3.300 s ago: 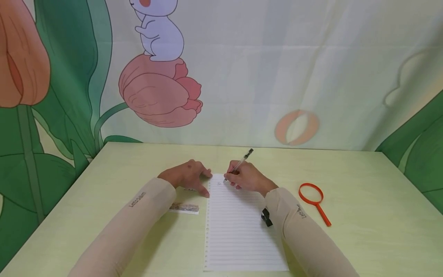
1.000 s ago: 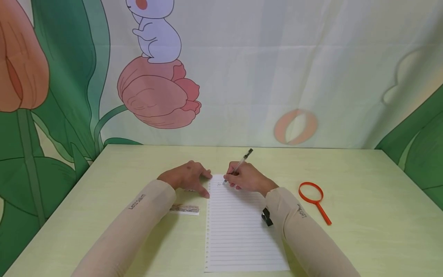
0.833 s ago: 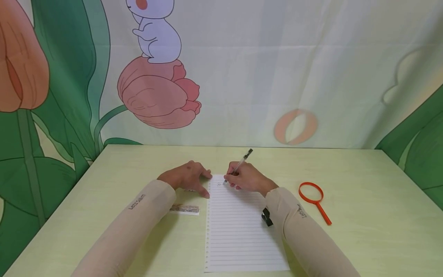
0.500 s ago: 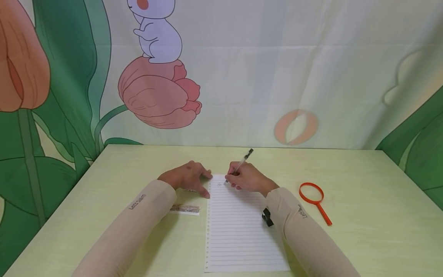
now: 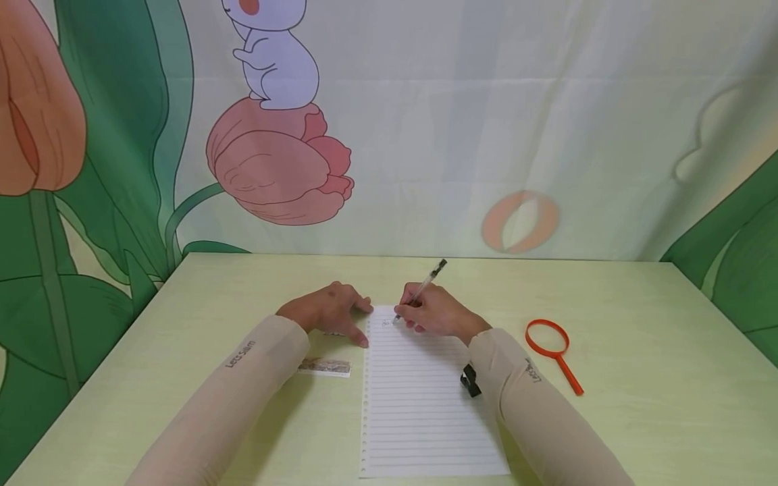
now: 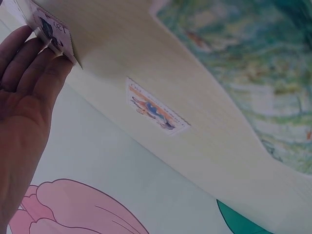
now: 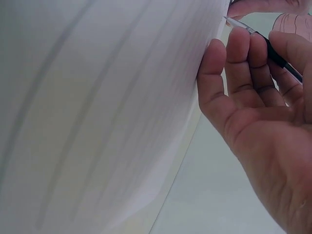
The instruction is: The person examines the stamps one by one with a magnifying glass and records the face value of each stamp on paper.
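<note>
From the head view, my right hand point(image 5: 439, 314) still pinches the pen point(image 5: 421, 289), tip on the lined sheet's point(image 5: 419, 398) top line; a small mark has grown there, so the writing advances. Left hand point(image 5: 328, 309) stays flat beside the sheet.

Left wrist view alone shows straight fingers point(image 6: 34, 63) on a stamp point(image 6: 53, 36), another stamp point(image 6: 157, 110) apart on the counter point(image 6: 204, 122).

Right wrist view shows fingers point(image 7: 253, 63) curled round the pen point(image 7: 273, 51).

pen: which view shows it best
The head view: the whole pen shows there, held in the right hand, tip on the lined paper. The right wrist view shows only its tip end between fingers; the left wrist view shows none.
</note>
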Demonstrator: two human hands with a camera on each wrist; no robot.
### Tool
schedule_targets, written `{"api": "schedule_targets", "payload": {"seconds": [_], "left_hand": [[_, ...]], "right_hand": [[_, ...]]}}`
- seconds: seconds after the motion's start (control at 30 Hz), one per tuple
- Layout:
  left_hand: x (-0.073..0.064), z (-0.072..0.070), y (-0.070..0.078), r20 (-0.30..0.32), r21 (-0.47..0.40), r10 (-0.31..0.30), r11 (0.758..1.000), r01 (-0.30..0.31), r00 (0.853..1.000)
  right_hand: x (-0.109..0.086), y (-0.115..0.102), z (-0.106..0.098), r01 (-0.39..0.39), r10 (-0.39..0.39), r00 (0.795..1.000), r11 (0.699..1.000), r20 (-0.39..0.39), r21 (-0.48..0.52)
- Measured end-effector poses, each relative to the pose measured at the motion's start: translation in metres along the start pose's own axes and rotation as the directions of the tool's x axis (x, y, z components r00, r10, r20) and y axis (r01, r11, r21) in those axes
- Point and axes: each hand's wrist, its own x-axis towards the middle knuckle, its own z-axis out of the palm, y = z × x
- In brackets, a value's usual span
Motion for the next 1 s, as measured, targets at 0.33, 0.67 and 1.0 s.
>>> {"api": "schedule_targets", "payload": {"seconds": [0.33, 0.67, 1.0], "left_hand": [[0.0001, -0.0004, 0.0004, -0.001, 0.000, 0.011, 1.000, -0.011, 1.000], [-0.0009, -0.0036, 0.0016, -0.007, 0.004, 0.007, 1.000, -0.007, 1.000], [-0.0013, -0.0004, -0.0031, -0.008, -0.017, 0.041, 0.999, -0.041, 0.999]], "right_hand": [[-0.0006, -0.0001, 0.0011, 0.002, -0.002, 1.000, 1.000, 0.005, -0.004], [-0.0009, -0.0027, -0.0016, -0.017, 0.018, 1.000, 0.999, -0.018, 0.033], [-0.0023, -0.0042, -0.0054, -0.103, 0.108, 0.994, 0.974, -0.010, 0.201]]}}
